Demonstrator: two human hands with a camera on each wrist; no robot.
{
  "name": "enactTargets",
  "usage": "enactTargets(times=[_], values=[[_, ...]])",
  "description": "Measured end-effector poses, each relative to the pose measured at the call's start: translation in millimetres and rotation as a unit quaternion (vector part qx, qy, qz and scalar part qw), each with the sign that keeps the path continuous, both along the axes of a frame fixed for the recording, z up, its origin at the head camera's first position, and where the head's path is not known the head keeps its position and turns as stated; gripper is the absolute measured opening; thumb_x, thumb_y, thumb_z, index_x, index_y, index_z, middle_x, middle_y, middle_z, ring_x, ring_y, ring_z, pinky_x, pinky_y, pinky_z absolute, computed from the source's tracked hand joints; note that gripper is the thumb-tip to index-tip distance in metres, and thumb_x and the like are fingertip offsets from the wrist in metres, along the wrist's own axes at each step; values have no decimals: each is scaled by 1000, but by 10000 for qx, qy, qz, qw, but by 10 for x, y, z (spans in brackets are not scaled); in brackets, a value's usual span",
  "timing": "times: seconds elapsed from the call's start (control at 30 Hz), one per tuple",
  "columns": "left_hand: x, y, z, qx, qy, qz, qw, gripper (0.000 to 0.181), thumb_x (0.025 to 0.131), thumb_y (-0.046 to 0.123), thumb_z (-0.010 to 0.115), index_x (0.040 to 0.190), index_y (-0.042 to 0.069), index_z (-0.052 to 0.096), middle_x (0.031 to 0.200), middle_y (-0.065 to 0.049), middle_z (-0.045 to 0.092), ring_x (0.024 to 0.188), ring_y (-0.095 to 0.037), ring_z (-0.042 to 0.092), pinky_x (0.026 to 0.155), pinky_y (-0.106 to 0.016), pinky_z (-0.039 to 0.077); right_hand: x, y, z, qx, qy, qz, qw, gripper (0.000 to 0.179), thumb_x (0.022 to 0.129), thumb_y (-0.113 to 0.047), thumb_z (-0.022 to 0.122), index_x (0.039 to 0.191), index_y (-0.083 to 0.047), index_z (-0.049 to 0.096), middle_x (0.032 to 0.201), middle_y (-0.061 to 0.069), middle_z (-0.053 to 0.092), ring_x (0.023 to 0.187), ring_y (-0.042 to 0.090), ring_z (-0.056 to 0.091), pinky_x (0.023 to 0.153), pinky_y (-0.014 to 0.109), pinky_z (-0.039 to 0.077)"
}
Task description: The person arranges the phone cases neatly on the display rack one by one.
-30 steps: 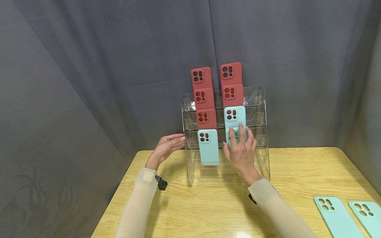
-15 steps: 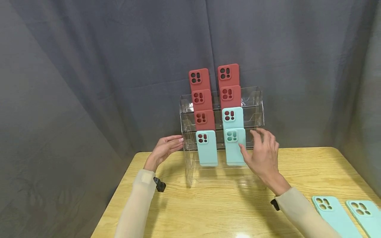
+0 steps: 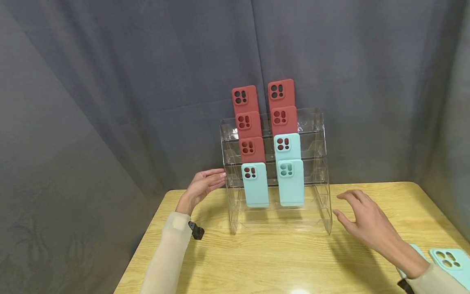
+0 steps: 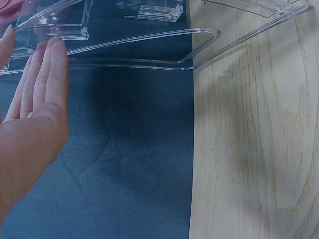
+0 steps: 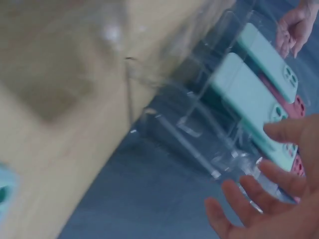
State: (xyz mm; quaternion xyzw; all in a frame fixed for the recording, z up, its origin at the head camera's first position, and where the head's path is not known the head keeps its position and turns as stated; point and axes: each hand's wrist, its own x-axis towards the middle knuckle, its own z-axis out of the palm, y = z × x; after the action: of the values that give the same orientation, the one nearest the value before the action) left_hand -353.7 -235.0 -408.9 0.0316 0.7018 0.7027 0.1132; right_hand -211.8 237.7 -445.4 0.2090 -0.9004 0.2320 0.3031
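A clear acrylic display rack (image 3: 313,167) stands on the table, holding two columns of phone cases. In the left column a mint phone case (image 3: 256,188) sits in front, below several red cases (image 3: 245,98). The right column has a front mint case (image 3: 291,183), another mint case (image 3: 288,148) behind it and two red cases (image 3: 282,93) above. My left hand (image 3: 202,188) touches the rack's left side with straight fingertips; the left wrist view shows the fingers (image 4: 59,64) extended. Right of the rack, my right hand (image 3: 371,224) holds nothing, fingers parted and slightly bent.
At the table's (image 3: 264,261) right edge lie more mint phone cases (image 3: 457,265), one partly covered by my right forearm. A grey curtain (image 3: 183,102) hangs behind the table and along both sides.
My right hand has come off the front mint case in the right column and moved right and down, beside the rack. My left hand stays at the rack's left side.
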Motion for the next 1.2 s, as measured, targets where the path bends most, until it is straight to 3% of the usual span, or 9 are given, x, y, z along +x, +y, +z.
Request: enactTargets(times=[0.13, 0.37, 0.67, 0.97, 1.03, 1.2], values=[[3, -5, -15, 46, -16, -16, 10000, 47, 103, 9, 68, 147, -2, 56, 150, -22, 59, 120, -18, 72, 109, -34, 57, 160, 263, -178, 358, -654, -49, 9972, 43, 80, -12, 89, 117, -2, 69, 111, 15, 70, 96, 37, 70, 73, 54, 59], [-22, -10, -19, 51, 23, 22, 10000, 48, 103, 9, 67, 147, -3, 55, 147, -21, 62, 116, -15, 73, 108, -34, 57, 336, 645, -473, 695, -1701, -272, 9826, 47, 84, -20, 88, 121, 2, 68, 114, 22, 70, 98, 44, 67, 80, 61, 56], [-1, 1, -24, 64, -15, 74, 10000, 49, 103, 11, 69, 148, -2, 55, 146, -19, 63, 116, -15, 73, 105, -31, 59, 408, 873, -736, 1037, -2393, -531, 9639, 54, 84, -27, 88, 119, 8, 67, 113, 27, 70, 99, 48, 66, 83, 64, 52], [-12, 4, -31, 132, -81, 122, 9998, 50, 102, 11, 70, 148, -1, 56, 148, -21, 61, 120, -18, 72, 106, -32, 58, 437, 985, -912, 1467, -2493, -645, 9551, 56, 80, -33, 90, 114, 6, 69, 112, 29, 70, 98, 48, 68, 83, 67, 52], [-12, 5, -25, 124, -68, 111, 9998, 50, 102, 12, 70, 148, -1, 56, 148, -20, 61, 119, -18, 72, 106, -32, 58, 439, 1002, -918, 1426, -2597, -680, 9527, 56, 81, -34, 89, 115, 5, 69, 114, 30, 70, 99, 50, 67, 79, 67, 53], [5, 12, -20, 106, -86, 96, 9999, 50, 102, 12, 69, 148, -2, 55, 148, -20, 61, 116, -15, 73, 107, -33, 58, 450, 1038, -911, 1408, -3106, -847, 9362, 59, 84, -37, 86, 119, 6, 67, 121, 37, 65, 95, 59, 62, 62, 67, 54]])
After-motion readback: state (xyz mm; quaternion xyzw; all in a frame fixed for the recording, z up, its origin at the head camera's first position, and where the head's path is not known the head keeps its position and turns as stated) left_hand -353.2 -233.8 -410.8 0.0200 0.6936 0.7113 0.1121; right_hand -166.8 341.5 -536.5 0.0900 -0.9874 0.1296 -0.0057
